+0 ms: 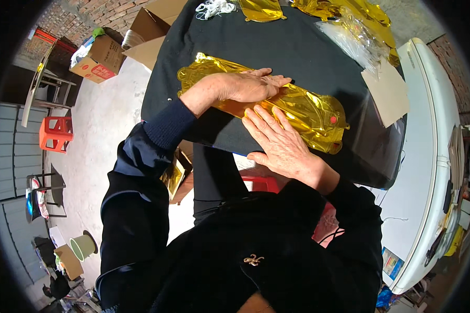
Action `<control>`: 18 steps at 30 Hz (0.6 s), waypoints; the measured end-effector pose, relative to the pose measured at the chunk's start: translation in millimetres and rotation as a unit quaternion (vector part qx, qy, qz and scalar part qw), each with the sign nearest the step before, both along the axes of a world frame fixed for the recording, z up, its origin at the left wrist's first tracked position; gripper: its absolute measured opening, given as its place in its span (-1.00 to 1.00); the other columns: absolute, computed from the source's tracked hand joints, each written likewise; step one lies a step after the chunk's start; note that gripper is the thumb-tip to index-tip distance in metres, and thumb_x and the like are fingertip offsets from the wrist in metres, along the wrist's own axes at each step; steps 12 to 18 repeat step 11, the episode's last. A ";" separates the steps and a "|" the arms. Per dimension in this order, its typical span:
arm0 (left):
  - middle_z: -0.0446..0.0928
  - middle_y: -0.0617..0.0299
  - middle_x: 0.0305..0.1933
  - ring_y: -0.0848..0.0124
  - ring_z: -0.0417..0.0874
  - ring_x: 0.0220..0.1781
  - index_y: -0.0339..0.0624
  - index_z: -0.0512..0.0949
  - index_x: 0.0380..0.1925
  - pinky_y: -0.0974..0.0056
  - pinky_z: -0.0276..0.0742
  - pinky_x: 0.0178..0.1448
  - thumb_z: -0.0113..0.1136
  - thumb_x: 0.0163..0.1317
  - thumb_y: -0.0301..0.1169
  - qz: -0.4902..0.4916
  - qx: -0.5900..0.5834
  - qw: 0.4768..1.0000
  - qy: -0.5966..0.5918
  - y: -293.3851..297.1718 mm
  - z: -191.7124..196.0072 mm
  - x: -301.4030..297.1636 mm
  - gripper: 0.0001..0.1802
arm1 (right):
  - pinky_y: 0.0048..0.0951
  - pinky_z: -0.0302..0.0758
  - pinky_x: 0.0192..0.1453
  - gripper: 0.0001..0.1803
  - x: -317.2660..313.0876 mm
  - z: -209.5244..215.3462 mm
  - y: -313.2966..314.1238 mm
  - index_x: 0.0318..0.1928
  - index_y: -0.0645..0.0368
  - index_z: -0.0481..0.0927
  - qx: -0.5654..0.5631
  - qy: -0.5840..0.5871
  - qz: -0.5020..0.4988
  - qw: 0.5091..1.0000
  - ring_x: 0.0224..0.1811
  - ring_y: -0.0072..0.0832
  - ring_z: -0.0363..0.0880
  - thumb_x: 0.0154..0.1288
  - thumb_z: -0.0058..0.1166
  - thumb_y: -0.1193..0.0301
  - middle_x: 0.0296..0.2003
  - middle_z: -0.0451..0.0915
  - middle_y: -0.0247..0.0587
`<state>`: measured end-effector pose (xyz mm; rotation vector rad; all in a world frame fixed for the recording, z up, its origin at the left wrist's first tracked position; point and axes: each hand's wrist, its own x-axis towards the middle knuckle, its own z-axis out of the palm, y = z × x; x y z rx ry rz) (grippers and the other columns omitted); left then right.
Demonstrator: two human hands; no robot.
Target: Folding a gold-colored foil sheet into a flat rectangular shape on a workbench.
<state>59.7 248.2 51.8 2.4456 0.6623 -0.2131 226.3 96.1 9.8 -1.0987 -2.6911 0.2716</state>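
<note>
A flat, folded gold foil balloon (318,112) lies slantwise across the black-covered table (219,39). Small rounded tabs stick out at its ends, and a red dot marks its right end. My left hand (240,86) rests across the middle of the foil, palm down, with its fingers stretched to the right. Just below it, my right hand (282,141) lies flat along the near edge, fingertips on the foil and thumb out to the left. Both hands are open, and neither grips anything. The foil under the palms is hidden.
More gold foil (263,9) and a bundle of white string (214,8) lie at the far edge. Clear plastic bags (350,44) and a beige card (386,91) are at the right. A white appliance (420,156) borders the table; a red stool (56,134) stands left.
</note>
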 end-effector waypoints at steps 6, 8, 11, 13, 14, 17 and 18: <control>0.06 0.13 0.66 -0.07 -0.07 0.69 0.03 0.32 0.46 -0.13 -0.11 0.68 -0.32 0.55 -0.15 0.047 0.139 0.985 -0.089 -26.5 -32.8 -6.0 -0.44 | 0.10 -0.18 0.66 -0.09 -2.2 -1.6 0.9 0.53 0.24 0.15 -0.007 -0.011 -0.027 1.000 0.58 -0.06 0.04 0.41 0.01 -0.10 0.50 0.18 0.03; -0.04 0.17 0.69 0.05 -0.20 0.72 0.11 0.12 0.58 -0.07 -0.25 0.71 -0.37 0.58 -0.05 0.058 0.174 0.980 -0.071 -33.1 -41.1 -7.3 -0.38 | 0.11 -0.18 0.65 -0.10 -2.4 -0.4 2.5 0.52 0.24 0.18 -0.015 -0.012 -0.030 0.999 0.58 -0.05 0.03 0.40 0.02 -0.11 0.49 0.19 0.03; -0.11 0.20 0.71 0.04 -0.19 0.72 0.16 0.10 0.59 -0.09 -0.28 0.70 -0.32 0.58 -0.02 0.068 0.244 0.965 -0.066 -41.1 -53.7 -8.1 -0.37 | 0.22 -0.23 0.63 -0.07 -2.9 -7.3 3.4 0.54 0.18 0.17 -0.033 -0.015 -0.033 0.999 0.62 -0.05 -0.05 0.37 0.03 -0.15 0.51 0.16 0.04; -0.11 0.20 0.71 0.04 -0.19 0.72 0.16 0.10 0.59 -0.09 -0.28 0.70 -0.32 0.58 -0.02 0.068 0.244 0.965 -0.066 -41.1 -53.7 -8.1 -0.37 | 0.22 -0.23 0.63 -0.07 -2.9 -7.3 3.4 0.54 0.18 0.17 -0.033 -0.015 -0.033 0.999 0.62 -0.05 -0.05 0.37 0.03 -0.15 0.51 0.16 0.04; -0.11 0.20 0.71 0.04 -0.19 0.72 0.16 0.10 0.59 -0.09 -0.28 0.70 -0.32 0.58 -0.02 0.068 0.244 0.965 -0.066 -41.1 -53.7 -8.1 -0.37 | 0.22 -0.23 0.63 -0.07 -2.9 -7.3 3.4 0.54 0.18 0.17 -0.033 -0.015 -0.033 0.999 0.62 -0.05 -0.05 0.37 0.03 -0.15 0.51 0.16 0.04; -0.11 0.20 0.71 0.04 -0.19 0.72 0.16 0.10 0.59 -0.09 -0.28 0.70 -0.32 0.58 -0.02 0.068 0.244 0.965 -0.066 -41.1 -53.7 -8.1 -0.37 | 0.22 -0.23 0.63 -0.07 -2.9 -7.3 3.4 0.54 0.18 0.17 -0.033 -0.015 -0.033 0.999 0.62 -0.05 -0.05 0.37 0.03 -0.15 0.51 0.16 0.04; -0.11 0.20 0.71 0.04 -0.19 0.72 0.16 0.10 0.59 -0.09 -0.28 0.70 -0.32 0.58 -0.02 0.068 0.244 0.965 -0.066 -41.1 -53.7 -8.1 -0.37 | 0.22 -0.23 0.63 -0.07 -2.9 -7.3 3.4 0.54 0.18 0.17 -0.033 -0.015 -0.033 0.999 0.62 -0.05 -0.05 0.37 0.03 -0.15 0.51 0.16 0.04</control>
